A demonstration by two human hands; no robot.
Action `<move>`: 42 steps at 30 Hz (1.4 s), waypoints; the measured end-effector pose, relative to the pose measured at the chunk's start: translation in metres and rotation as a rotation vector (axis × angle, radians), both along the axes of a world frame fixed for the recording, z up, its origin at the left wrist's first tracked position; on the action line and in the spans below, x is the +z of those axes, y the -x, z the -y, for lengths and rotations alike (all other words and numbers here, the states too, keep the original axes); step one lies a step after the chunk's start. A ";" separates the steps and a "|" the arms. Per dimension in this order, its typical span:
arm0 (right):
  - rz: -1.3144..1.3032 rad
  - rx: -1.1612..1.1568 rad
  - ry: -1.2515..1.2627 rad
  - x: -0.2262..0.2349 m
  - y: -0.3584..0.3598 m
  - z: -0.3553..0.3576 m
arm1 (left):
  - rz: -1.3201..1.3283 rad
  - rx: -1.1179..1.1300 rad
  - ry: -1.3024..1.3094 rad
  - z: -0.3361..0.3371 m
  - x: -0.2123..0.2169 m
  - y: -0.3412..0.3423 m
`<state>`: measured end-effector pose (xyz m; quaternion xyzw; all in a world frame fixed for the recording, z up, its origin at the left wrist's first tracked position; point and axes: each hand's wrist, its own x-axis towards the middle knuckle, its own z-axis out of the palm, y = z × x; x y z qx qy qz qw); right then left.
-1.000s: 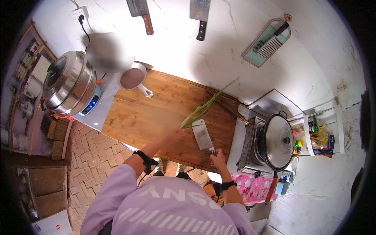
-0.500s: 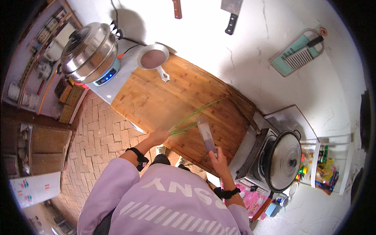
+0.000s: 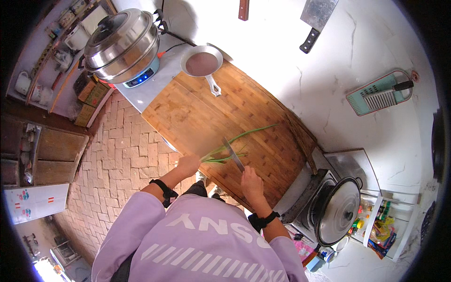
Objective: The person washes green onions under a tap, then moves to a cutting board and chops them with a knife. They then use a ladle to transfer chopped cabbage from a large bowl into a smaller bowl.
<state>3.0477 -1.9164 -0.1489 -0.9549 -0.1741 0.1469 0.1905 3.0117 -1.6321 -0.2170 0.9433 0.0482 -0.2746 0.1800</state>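
Observation:
Long green scallion stalks (image 3: 237,142) lie across a large wooden cutting board (image 3: 202,113). My left hand (image 3: 189,165) grips their near end at the board's front edge. My right hand (image 3: 251,183) holds the handle of a cleaver (image 3: 232,152), whose blade stands edge-down across the stalks close to my left hand. Both wrists wear black bands, and my lilac sleeves fill the lower part of the view.
A small pan (image 3: 203,65) with a dark inside rests at the board's far corner. A steel lidded pot (image 3: 123,43) stands on an induction plate at the left. A lidded pot (image 3: 339,210) sits on a stove at the right. A cleaver (image 3: 315,19) and a grater (image 3: 378,93) hang on the wall.
The view has swung, so the board sits more central. The cleaver blade has turned from flat and raised to edge-down on the scallions. My left hand still holds the stalks' end.

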 end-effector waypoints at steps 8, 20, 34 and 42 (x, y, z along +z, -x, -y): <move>-0.096 0.010 0.172 -0.009 0.008 -0.017 | -0.013 -0.136 -0.118 -0.015 0.000 -0.006; 0.008 -0.145 -0.080 0.000 0.012 -0.012 | 0.092 -0.101 0.015 -0.040 0.056 -0.013; 0.015 -0.858 -0.271 0.023 0.100 0.094 | 0.181 -0.136 0.622 0.085 -0.006 -0.167; -0.025 -0.967 -0.341 0.015 0.119 0.101 | 0.094 -0.168 0.680 0.072 -0.093 -0.195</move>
